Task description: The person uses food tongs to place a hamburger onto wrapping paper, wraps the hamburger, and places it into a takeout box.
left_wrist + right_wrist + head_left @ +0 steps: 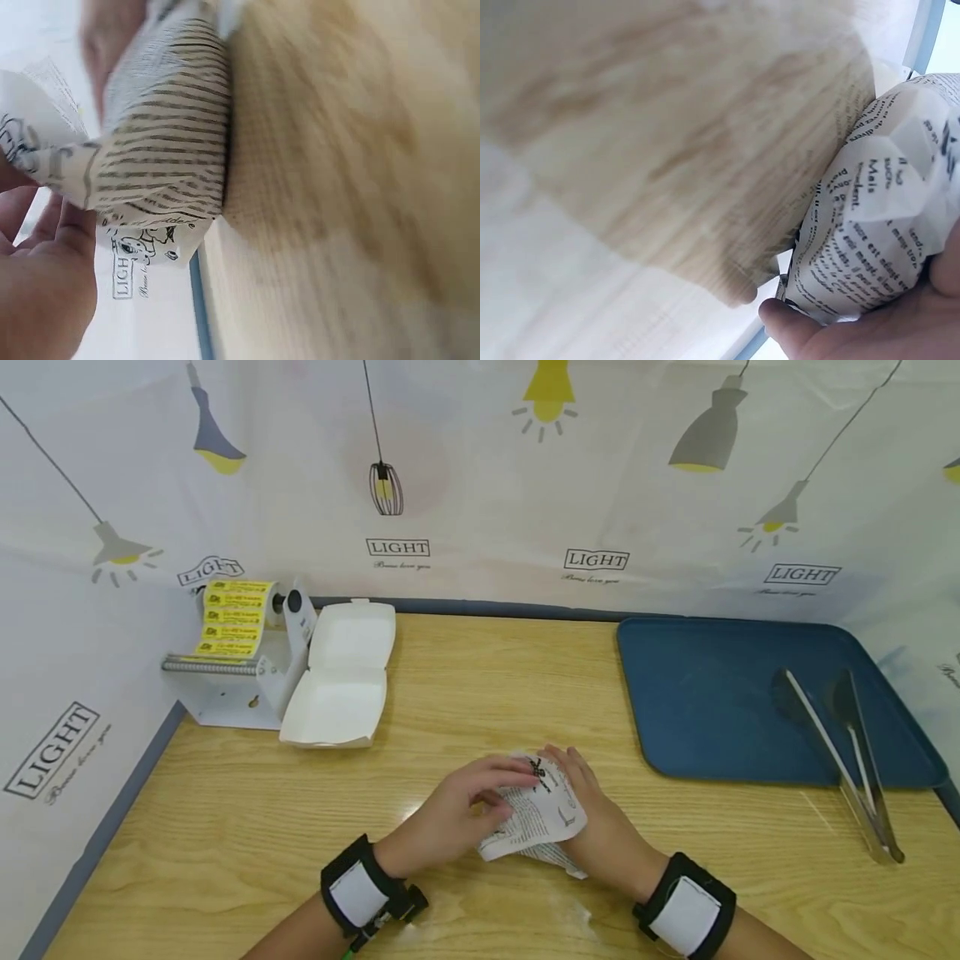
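Between the hands, low over the wooden table (450, 693), is a bundle of printed paper wrapper (551, 810) with black lettering. Whatever it encloses is hidden. My left hand (457, 810) pinches a loose flap of the paper from the left; the left wrist view shows the flap between thumb and fingers, beside the striped side of the wrapper (169, 127). From the right, my right hand (607, 835) holds the bundle along its side, its fingers partly covered by paper in the head view. In the right wrist view, a fingertip (784, 319) touches the lettered wrapper (855, 247).
An open white takeaway box (333, 706) stands at the back left, next to a label dispenser (232, 689) with a roll of yellow stickers (234, 618). A blue tray (712, 693) lies at the right, with metal tongs (862, 777) across its front edge. Printed sheeting (480, 527) lines the back and sides.
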Demonstrator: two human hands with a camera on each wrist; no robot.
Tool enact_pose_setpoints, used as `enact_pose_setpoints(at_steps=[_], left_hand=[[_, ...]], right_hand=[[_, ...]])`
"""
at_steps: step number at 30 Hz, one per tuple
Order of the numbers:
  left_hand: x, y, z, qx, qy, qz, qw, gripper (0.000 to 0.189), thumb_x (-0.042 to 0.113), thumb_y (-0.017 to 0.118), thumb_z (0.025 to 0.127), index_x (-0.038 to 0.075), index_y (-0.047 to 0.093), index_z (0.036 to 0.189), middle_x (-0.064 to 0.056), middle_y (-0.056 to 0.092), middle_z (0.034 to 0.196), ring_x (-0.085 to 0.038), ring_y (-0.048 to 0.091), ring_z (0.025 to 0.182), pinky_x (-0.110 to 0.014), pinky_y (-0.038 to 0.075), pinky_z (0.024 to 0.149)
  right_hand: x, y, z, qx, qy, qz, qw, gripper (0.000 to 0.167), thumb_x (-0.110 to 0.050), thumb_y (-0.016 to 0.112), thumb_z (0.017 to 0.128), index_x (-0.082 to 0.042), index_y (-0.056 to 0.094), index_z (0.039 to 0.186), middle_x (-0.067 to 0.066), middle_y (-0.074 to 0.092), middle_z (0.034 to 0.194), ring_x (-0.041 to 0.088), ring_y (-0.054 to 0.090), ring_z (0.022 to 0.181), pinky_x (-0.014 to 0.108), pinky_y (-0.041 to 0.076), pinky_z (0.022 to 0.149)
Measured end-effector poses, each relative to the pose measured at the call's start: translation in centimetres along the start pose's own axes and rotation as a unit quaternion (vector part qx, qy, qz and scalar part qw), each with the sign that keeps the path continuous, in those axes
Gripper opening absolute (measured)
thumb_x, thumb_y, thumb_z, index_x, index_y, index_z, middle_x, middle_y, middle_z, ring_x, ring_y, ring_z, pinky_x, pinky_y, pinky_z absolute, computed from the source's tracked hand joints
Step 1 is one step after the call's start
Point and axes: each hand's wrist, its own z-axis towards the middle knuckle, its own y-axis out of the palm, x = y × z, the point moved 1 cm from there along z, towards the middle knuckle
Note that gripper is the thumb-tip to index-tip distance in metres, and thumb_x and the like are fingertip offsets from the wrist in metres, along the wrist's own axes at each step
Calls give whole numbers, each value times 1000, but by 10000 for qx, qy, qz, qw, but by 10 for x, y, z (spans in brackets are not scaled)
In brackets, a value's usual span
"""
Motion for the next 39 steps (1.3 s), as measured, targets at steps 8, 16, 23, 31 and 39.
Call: enact_pose_setpoints(at_steps=[8,16,23,31,39], left_hand=[[2,9,6,298,302,1915,9806,57,7,81,86,12,62,139,-5,50,142,-25,39,133,-43,41,109],[-3,6,11,-308,-227,2217,9744,66,20,76,94,7,48,151,-14,33,162,-29,31,149,-45,36,117],[4,6,15,-610,-589,2398,9671,63,21,71,98,6,45,153,-14,32,163,-30,31,149,-44,34,118],[12,11,18,-546,-508,2957,9524,61,22,74,96,2,50,148,-13,25,166,-30,27,151,-42,33,119],[14,11,19,-695,-435,3095,9474,62,22,72,97,1,47,150,-12,32,163,-25,28,151,-37,32,120]], right_hand=[[4,3,3,326,-1047,-713,9914,55,0,71,88,11,50,138,31,42,145,51,39,137,66,29,113],[6,-7,7,-696,248,1198,9900,56,-15,49,108,2,29,158,22,22,165,43,8,154,60,3,123],[17,-25,6,-1602,1595,3989,8887,60,-30,19,113,-11,-8,163,10,-12,170,32,-14,154,61,0,121],[14,-31,10,-1597,2023,4654,8467,69,-49,16,111,-10,-9,163,11,-9,170,32,-8,155,61,5,122],[21,-23,7,-1484,2044,4622,8501,69,-28,38,112,-14,-4,164,11,2,170,29,10,154,49,21,120]])
